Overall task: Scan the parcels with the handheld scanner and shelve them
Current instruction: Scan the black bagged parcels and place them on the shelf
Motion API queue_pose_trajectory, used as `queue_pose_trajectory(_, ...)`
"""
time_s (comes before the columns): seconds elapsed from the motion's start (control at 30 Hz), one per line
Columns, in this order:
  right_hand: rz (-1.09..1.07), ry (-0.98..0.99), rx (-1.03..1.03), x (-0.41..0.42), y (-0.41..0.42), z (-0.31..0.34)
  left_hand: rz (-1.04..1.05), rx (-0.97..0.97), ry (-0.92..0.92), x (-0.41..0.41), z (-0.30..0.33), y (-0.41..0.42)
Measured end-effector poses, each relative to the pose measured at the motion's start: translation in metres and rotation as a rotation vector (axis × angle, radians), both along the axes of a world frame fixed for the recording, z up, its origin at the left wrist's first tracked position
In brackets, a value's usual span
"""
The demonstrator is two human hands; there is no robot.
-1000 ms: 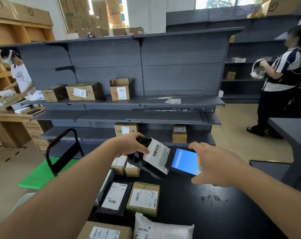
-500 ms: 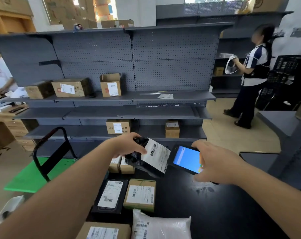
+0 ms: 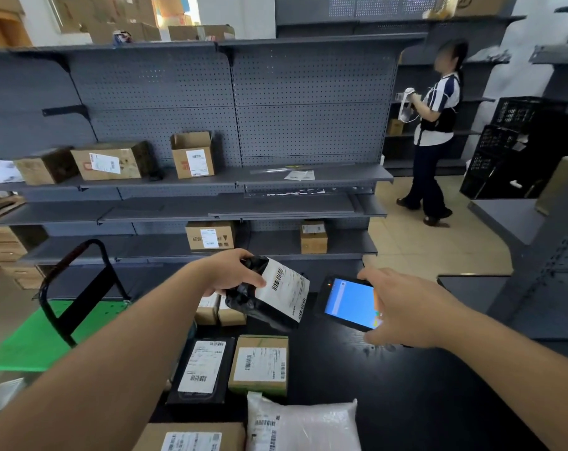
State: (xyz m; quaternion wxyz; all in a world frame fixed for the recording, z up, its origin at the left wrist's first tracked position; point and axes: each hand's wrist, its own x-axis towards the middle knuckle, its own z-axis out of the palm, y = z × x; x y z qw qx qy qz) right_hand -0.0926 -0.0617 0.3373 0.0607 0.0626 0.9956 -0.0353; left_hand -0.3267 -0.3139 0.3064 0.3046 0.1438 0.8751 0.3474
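Observation:
My left hand [image 3: 230, 271] grips a black plastic parcel [image 3: 263, 307] with a white barcode label, held above the black table [image 3: 406, 402]. My right hand [image 3: 409, 310] holds the handheld scanner [image 3: 347, 302], its blue screen lit, right beside the parcel's label. On the table below lie a black flat parcel [image 3: 201, 369], a small brown box [image 3: 260, 364], a white plastic bag parcel [image 3: 302, 424], another carton [image 3: 191, 437] and two small boxes [image 3: 221, 309]. The grey shelf unit [image 3: 308, 177] stands behind.
Several cartons [image 3: 110, 162] sit on the grey shelves. A green hand trolley [image 3: 48, 327] with a black handle stands at the left. Another person [image 3: 435, 131] stands at the far right shelves, beside stacked black crates [image 3: 510, 148].
My view has swung to the right and slightly closer. Both hands keep the parcel and scanner together, almost unmoved relative to each other. The other person has shifted leftward in view.

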Motion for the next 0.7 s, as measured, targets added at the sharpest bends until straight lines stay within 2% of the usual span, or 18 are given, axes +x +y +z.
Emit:
queue_pose_trajectory(0.33, -0.067, -0.015, -0.014, 0.001, -0.001, -0.005, -0.007, 0.028, -0.06, -0.009, -0.012, 0.001)
queue_pose_trajectory(0.7, -0.475, 0.115, -0.308, 0.062, 0.042, -0.027, -0.173, 0.092, -0.151, 0.022, -0.031, 0.086)
